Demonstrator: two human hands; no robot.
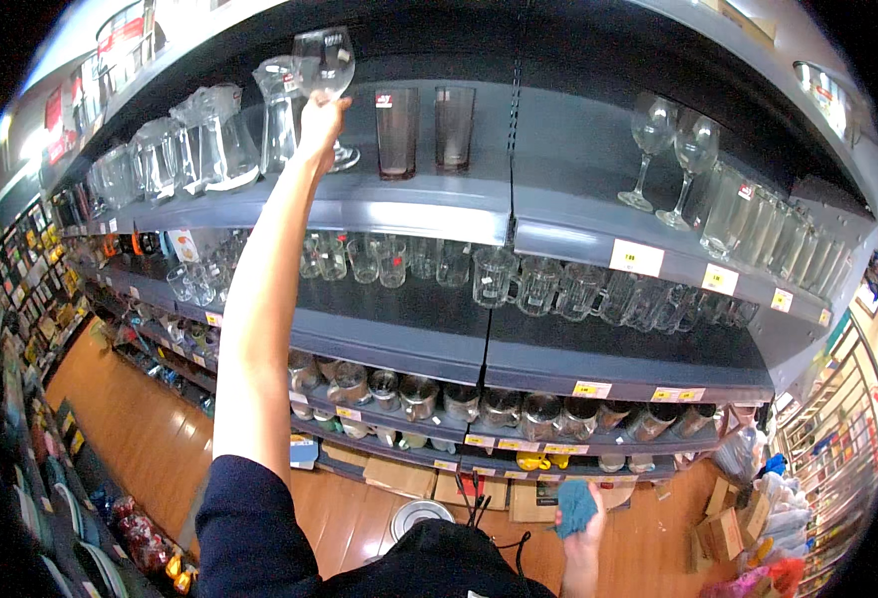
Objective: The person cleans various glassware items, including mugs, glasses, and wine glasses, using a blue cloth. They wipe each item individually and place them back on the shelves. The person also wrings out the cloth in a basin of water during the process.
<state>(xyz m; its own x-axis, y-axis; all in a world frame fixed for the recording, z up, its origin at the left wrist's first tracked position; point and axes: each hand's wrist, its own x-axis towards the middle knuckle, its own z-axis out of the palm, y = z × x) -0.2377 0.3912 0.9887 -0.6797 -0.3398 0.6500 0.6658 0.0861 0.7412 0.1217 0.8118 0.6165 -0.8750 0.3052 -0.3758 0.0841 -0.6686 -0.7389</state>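
Observation:
My left hand (323, 125) is raised to the top shelf and grips a clear stemmed glass (326, 60) around the stem, just under the bowl. The foot of the glass shows below my hand; whether it touches the shelf, I cannot tell. Just left of it stands a clear glass pitcher (278, 119), partly behind my hand and the glass. To the right are two tinted tumblers (396, 134), one with a red label. Low in front of my body, my right hand (588, 523) holds a crumpled blue-green cloth (576, 508).
More pitchers (222, 146) line the top shelf (424, 198) at left. Two wine glasses (684, 161) and a row of tall glasses (730, 209) stand at right. Glass mugs (536, 288) and jars (420, 396) fill lower shelves. Cardboard boxes (724, 532) lie on the floor at right.

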